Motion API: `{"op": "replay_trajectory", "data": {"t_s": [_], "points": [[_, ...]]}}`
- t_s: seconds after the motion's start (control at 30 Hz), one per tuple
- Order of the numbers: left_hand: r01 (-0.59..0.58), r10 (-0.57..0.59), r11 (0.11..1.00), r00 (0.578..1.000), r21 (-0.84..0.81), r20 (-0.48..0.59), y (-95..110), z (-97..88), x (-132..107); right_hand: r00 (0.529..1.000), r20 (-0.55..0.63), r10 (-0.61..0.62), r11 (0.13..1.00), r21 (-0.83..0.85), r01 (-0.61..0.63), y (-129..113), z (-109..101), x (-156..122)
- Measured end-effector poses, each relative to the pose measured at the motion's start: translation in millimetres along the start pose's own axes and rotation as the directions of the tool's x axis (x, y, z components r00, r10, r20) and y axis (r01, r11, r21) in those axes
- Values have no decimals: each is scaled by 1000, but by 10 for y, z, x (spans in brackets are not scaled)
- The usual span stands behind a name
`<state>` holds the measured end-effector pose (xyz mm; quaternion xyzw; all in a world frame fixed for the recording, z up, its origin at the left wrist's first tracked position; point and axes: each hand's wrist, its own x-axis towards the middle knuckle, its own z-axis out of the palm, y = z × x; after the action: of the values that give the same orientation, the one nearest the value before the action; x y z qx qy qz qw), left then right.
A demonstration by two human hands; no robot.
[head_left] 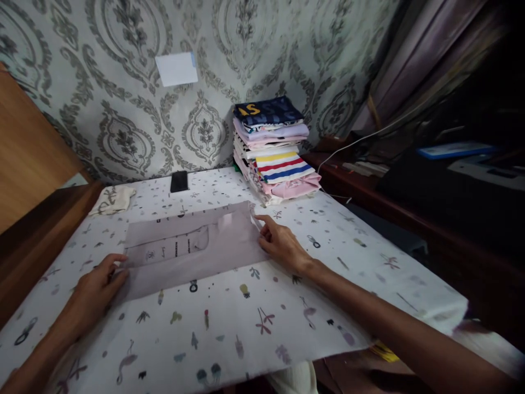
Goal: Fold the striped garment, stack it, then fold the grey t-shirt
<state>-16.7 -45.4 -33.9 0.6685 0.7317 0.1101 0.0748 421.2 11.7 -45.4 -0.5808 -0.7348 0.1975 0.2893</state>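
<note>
A mauve-grey garment (229,246), folded into a long strip with dark lettering and line print, lies flat on the patterned white cover. At its left end is my left hand (96,284), thumb and index finger closed on the edge of the fabric. My right hand (283,243) pinches the garment's far right corner, its other fingers curled under. A small part of the fabric at the left end is hidden behind my left hand.
Behind the garment stands a tall stack of folded clothes (273,150). A black phone (179,181) and a small cream cloth (112,200) lie near the patterned wall. A wooden board (53,235) borders the left; a dark desk with a white cable (369,134) stands right.
</note>
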Motion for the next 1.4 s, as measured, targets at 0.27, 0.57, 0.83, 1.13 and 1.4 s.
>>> {"op": "replay_trajectory", "data": {"t_s": [0.27,0.57,0.83,1.13,1.4], "points": [[-348,352,932,936,-103,26,1044,-112,428,996,-78,-48,997,63,53,111,106,-54],[-483,497,868,854,-116,156,2031,524,1190,996,-87,-17,998,65,22,113,100,-94],[-441,443,896,894,-44,70,1850,467,1262,999,-37,23,997,-68,-25,74,88,-74],[-581,595,798,802,158,-54,1946,422,974,987,-101,-127,975,-196,105,6,-17,-30],[-727,723,685,673,-44,155,2028,776,625,909,167,-381,885,-219,411,-240,350,403]]}}
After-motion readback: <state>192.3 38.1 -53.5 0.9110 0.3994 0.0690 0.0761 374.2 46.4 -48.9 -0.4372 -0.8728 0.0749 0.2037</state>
